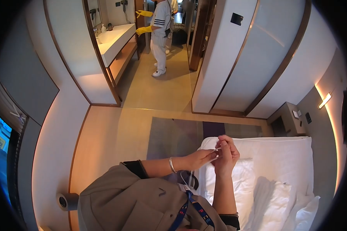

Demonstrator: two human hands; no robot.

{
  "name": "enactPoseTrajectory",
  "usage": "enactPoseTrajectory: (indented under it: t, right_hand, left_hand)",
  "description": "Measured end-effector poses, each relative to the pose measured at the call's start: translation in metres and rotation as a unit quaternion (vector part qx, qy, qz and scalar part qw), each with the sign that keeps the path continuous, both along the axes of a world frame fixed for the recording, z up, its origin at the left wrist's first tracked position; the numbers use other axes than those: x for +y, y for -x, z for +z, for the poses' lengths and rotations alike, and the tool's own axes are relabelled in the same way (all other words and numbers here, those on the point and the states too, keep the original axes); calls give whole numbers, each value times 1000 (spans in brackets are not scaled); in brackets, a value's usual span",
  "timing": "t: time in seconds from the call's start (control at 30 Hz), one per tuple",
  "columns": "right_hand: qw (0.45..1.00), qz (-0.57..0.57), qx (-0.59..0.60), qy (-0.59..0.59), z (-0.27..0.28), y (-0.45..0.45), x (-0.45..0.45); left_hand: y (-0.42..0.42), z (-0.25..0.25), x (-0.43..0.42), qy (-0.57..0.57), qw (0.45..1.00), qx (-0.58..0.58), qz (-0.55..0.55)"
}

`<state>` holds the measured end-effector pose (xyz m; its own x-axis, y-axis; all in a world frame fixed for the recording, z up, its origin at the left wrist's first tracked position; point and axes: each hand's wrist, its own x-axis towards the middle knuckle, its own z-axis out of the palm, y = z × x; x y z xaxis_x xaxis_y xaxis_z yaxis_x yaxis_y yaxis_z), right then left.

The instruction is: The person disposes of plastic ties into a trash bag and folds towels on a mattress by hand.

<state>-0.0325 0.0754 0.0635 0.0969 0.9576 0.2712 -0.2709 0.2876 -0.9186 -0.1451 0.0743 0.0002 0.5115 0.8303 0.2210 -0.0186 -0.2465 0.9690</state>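
Note:
Both my hands are raised close together over the near left part of a white bed (277, 154). My left hand (201, 158), with a silver bangle at its wrist, has its fingers pinched on a thin white strip or cord (216, 149). Touching it from the right, my right hand (226, 156) has curled fingers around the same thin white thing. What the strip is cannot be made out. Folded white linen (235, 177) lies on the bed below my hands, beside another rumpled white bundle (272, 202).
A person in yellow gloves (160, 34) stands by a washbasin counter (119, 40) beyond the doorway. A grey rug (169, 134) lies at the bed's far edge. A bedside shelf (287, 119) is at the right, and a dark round-ended cylinder (67, 201) at the lower left.

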Motion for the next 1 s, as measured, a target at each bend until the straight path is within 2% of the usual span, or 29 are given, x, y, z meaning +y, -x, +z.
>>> enactPoseTrajectory:
  t: [0.03, 0.1, 0.13, 0.2, 0.33, 0.43, 0.5, 0.63, 0.67, 0.73, 0.83, 0.9, 0.97, 1.0]
  right_hand:
    - [996, -5, 66, 62, 8, 7, -2]
    - [972, -1, 188, 140, 6, 9, -1]
    - [973, 0, 186, 140, 2, 4, 1]
    - [953, 110, 247, 138, -1, -7, 6]
    - [954, 46, 251, 159, 6, -9, 7]
    - [958, 46, 242, 143, 7, -10, 8]
    - [956, 74, 242, 149, 2, -13, 11]
    - [954, 99, 241, 146, -12, -5, 14]
    - [954, 101, 240, 146, -12, -3, 13]
    - [964, 167, 181, 95, -14, 1, 12]
    - [956, 207, 189, 85, -13, 3, 11]
    - [952, 220, 195, 83, -15, 2, 12]
    - [902, 344, 252, 69, -20, 2, 15]
    - [903, 340, 254, 70, -23, 0, 15]
  left_hand:
    - [2, 1, -1, -1, 1000, -3, 1]
    - [7, 3, -5, 215, 974, -24, -65]
    - [7, 2, -7, 215, 974, -26, -65]
    - [4, 0, -11, 158, 983, -72, -66]
    - [5, -2, -13, 202, 963, -158, -78]
    - [10, 2, -15, 207, 963, -120, -127]
    - [13, -1, -15, 320, 915, -167, -181]
    - [19, -7, -17, 363, 902, -166, -164]
    - [21, -8, -18, 377, 890, -196, -166]
    - [24, -8, -17, 389, 877, -229, -164]
    - [30, -6, -20, 394, 867, -260, -161]
    - [34, -5, -21, 415, 846, -270, -200]
    - [36, -3, -25, 440, 820, -284, -231]
    - [37, -3, -26, 459, 796, -297, -260]
